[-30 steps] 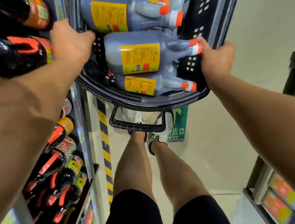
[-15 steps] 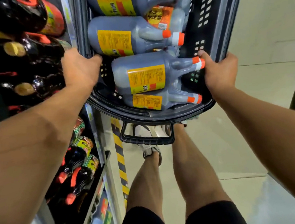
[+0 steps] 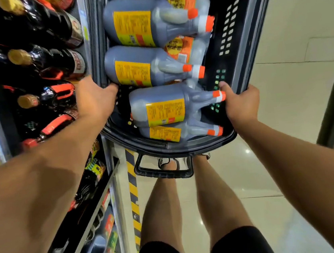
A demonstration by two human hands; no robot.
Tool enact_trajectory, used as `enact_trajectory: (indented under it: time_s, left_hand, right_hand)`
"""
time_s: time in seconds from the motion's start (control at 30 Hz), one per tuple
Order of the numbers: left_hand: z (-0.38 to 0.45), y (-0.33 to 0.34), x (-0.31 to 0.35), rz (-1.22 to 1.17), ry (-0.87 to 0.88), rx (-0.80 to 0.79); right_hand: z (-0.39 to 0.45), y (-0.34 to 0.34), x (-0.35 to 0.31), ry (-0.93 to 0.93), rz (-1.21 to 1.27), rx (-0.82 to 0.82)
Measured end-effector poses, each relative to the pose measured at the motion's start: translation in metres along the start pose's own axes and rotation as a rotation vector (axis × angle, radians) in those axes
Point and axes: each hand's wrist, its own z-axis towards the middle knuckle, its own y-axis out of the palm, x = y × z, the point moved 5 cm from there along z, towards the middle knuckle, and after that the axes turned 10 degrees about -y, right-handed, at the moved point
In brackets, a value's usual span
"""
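Left hand (image 3: 94,99) and right hand (image 3: 241,103), fingers clamped over opposite rims of the black basket (image 3: 255,33); dark jugs (image 3: 160,108) lie between both sets of fingers.

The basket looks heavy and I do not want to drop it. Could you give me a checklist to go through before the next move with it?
1. Left hand grips the basket at its left rim: ok.
2. Right hand grips the right rim, thumb inside: ok.
3. Jugs lie on their sides inside the walls: ok.
4. Orange caps tightly sealed: cannot tell.
5. Gap between left rim and shelf bottles: not ok, very close.
6. Floor right under the basket: cannot tell, hidden.
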Motion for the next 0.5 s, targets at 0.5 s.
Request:
enact_trajectory:
  time_s: [0.5]
  left_hand:
    - [-0.051,-0.029,-0.013,0.093,-0.233,-0.033]
  right_hand:
    - [-0.029,-0.012,0.012,0.113,-0.056,-0.214]
